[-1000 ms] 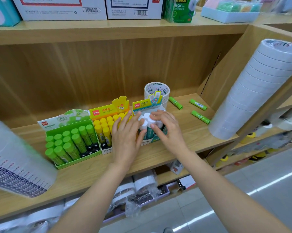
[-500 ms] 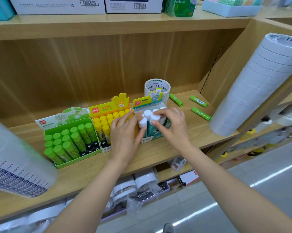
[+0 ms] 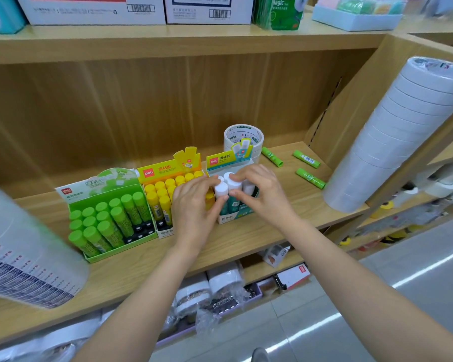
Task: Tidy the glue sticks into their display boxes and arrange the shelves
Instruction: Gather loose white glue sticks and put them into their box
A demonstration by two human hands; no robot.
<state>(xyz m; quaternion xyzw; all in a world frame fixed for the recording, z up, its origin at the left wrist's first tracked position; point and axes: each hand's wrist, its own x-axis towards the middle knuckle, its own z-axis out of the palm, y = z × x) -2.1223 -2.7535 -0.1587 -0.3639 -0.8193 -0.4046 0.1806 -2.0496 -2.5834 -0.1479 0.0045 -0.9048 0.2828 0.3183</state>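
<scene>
Three display boxes stand side by side on the wooden shelf (image 3: 246, 239): a green box (image 3: 100, 194) of green-capped glue sticks, a yellow box (image 3: 165, 173) of yellow-capped sticks, and a teal-and-white box (image 3: 229, 218) of white-capped sticks. My left hand (image 3: 194, 202) pinches one white-capped glue stick (image 3: 221, 190) in that box. My right hand (image 3: 262, 192) grips the neighbouring white-capped stick (image 3: 234, 184) from the right. Three loose green glue sticks lie flat at the shelf's right end (image 3: 271, 156), (image 3: 306, 158), (image 3: 310, 178).
A short stack of tape rolls (image 3: 243, 138) sits behind the teal box. A tall wrapped column of white tape rolls (image 3: 395, 137) leans at the right, another wrapped column (image 3: 24, 246) at the left. Cartons (image 3: 94, 9) line the upper shelf; bagged goods (image 3: 209, 291) fill the lower one.
Both hands have stayed at the teal box, shifting their fingers closer around the white caps. The camera has drifted slightly.
</scene>
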